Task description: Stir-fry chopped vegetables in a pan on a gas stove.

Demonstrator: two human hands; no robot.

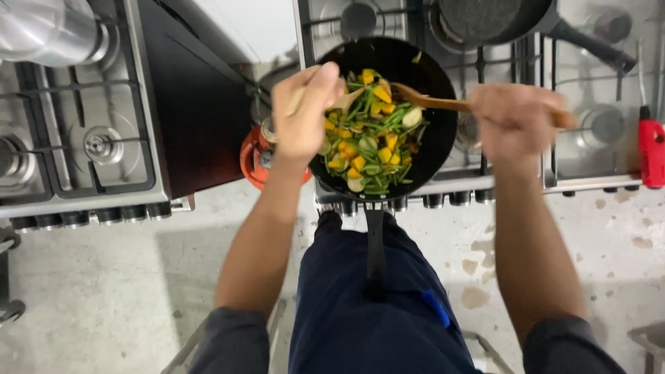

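Over the black pan [422, 149] on the stove, the left hand [303, 114] grips one wooden utensil [346, 99] and the right hand [514, 119] clasps a wooden spatula [436, 103], tossing chopped vegetables [370, 131] that look brightly coloured, seemingly only partly cooked.

Even, fairly bright light falls from overhead and fills the kitchen, with no harsh contrast. A soft grey shadow lies on the pale floor [104, 291] at about seven o'clock, below the left stove [83, 138]. A bright glare streaks the steel pot [52, 28] at ten o'clock. The right hand [514, 119] is smeared with motion blur, the left hand [305, 114] slightly less so. The vegetables [370, 131] at centre look reasonably sharp. Lines bend a little near the edges, and overall detail is soft.
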